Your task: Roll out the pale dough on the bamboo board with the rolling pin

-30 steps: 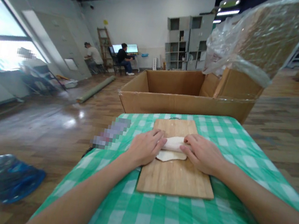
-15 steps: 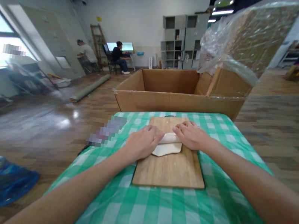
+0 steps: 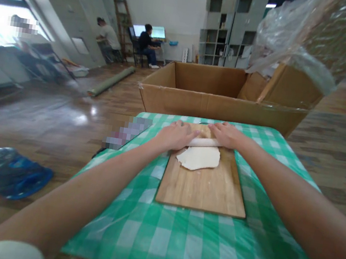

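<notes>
A flat sheet of pale dough (image 3: 199,157) lies on a wooden cutting board (image 3: 203,187) on the green checked tablecloth (image 3: 174,243). A thin white rolling pin (image 3: 203,142) rests across the far edge of the dough. My left hand (image 3: 174,135) presses on the pin's left end with fingers laid over it. My right hand (image 3: 228,135) lies over the pin's right end the same way. Both arms are stretched out over the board.
A large open cardboard box (image 3: 220,97) with crumpled clear plastic (image 3: 302,40) stands right behind the table. On the wooden floor to the left lie a blue plastic bag (image 3: 2,170) and a rolled mat (image 3: 110,87). Two people sit at desks far back.
Both hands have pushed the rolling pin away from me to the far edge of the dough. The dough now shows as a wider, flatter sheet.
</notes>
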Motion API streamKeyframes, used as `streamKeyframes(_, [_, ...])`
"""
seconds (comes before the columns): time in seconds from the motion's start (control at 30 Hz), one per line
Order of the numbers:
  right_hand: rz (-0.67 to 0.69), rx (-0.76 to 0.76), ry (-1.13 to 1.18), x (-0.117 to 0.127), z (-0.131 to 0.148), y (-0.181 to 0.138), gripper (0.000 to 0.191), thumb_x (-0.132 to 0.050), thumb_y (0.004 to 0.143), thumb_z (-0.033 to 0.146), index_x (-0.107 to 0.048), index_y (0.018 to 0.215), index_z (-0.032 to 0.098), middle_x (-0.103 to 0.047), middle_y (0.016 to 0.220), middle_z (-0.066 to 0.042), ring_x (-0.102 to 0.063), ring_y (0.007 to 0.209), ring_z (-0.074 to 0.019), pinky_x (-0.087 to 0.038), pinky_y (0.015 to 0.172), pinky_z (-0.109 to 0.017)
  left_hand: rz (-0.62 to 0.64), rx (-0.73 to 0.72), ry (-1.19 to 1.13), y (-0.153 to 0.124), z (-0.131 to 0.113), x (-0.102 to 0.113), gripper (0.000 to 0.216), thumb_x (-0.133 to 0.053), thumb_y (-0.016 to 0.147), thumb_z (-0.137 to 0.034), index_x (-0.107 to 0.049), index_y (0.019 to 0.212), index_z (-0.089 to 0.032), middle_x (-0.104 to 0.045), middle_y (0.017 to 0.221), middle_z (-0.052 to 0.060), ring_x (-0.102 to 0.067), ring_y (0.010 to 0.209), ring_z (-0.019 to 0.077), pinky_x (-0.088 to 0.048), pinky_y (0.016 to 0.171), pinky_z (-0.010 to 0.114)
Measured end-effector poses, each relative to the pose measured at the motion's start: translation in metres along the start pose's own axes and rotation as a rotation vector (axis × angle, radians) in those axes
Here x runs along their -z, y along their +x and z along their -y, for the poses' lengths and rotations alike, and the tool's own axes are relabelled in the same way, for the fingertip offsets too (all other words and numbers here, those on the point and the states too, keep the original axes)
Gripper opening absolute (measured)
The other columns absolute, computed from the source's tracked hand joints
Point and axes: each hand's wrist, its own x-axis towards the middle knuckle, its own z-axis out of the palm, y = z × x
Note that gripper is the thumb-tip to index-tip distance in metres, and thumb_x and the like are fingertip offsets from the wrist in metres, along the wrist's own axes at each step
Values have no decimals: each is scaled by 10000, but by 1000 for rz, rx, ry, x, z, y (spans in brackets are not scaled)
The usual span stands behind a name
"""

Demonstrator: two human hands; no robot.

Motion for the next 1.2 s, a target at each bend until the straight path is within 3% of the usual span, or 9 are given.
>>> streamKeyframes(0.2, [14, 34, -27, 0, -2, 1, 483, -252, 1100, 298, -508, 1489, 168, -608, 1409, -192, -580, 1218, -361, -422, 1001, -472, -22, -79, 75, -1, 2, 1, 448, -311, 1100, -378, -526, 1481, -283, -573, 1406, 180, -513, 1295, 380, -462, 996, 523])
streamKeyframes(0.4, [-50, 3, 12, -3, 4, -10, 542, -159, 1120, 348, -521, 1464, 137, -608, 1427, -189, -570, 1241, -350, -411, 1049, -504, -61, 44, -26, -11, -11, 7, 419, -364, 1089, -409, -584, 1414, -260, -596, 1413, 153, -509, 1324, 349, -449, 1035, 503])
streamKeyframes(0.57, [-164, -61, 141, -1, 14, -26, 665, -91, 1115, 441, -560, 1448, 108, -623, 1448, -194, -513, 1395, -337, -286, 1209, -544, -103, 97, -64, -17, -18, 12, 430, -397, 1077, -423, -617, 1386, -221, -621, 1393, 164, -521, 1335, 350, -430, 1076, 522])
streamKeyframes(0.7, [-143, -49, 161, 5, 23, -38, 749, -67, 1104, 462, -604, 1429, 55, -616, 1465, -220, -411, 1506, -350, -172, 1285, -536, -148, 132, -113, -23, -24, 11, 490, -357, 1080, -478, -644, 1351, -187, -654, 1355, 171, -516, 1366, 349, -402, 1117, 519])
streamKeyframes(0.87, [-162, -100, 215, 14, 36, -59, 778, -60, 1097, 496, -619, 1389, 41, -547, 1532, -238, -396, 1523, -325, -212, 1286, -492, -222, 206, -156, -39, -38, 9, 728, -193, 1070, -616, -654, 1274, -91, -646, 1362, 229, -566, 1340, 357, -457, 1067, 463])
streamKeyframes(1.0, [-187, -101, 239, 17, 53, -91, 701, -98, 1099, 498, -564, 1424, 88, -579, 1505, -212, -466, 1473, -329, -365, 1198, -499, -240, 205, -185, -62, -53, 7, 704, -164, 1079, -585, -631, 1281, -98, -698, 1258, 212, -675, 1159, 332, -519, 946, 440])
streamKeyframes(1.2, [-238, -141, 57, 22, 83, -129, 833, -168, 1073, 591, -380, 1564, -48, -415, 1619, -285, -304, 1561, -381, -310, 1229, -510, -364, 135, -133, -88, -69, 2, 679, -332, 1071, -529, -469, 1481, -6, -552, 1497, 271, -505, 1427, 342, -354, 1191, 436])
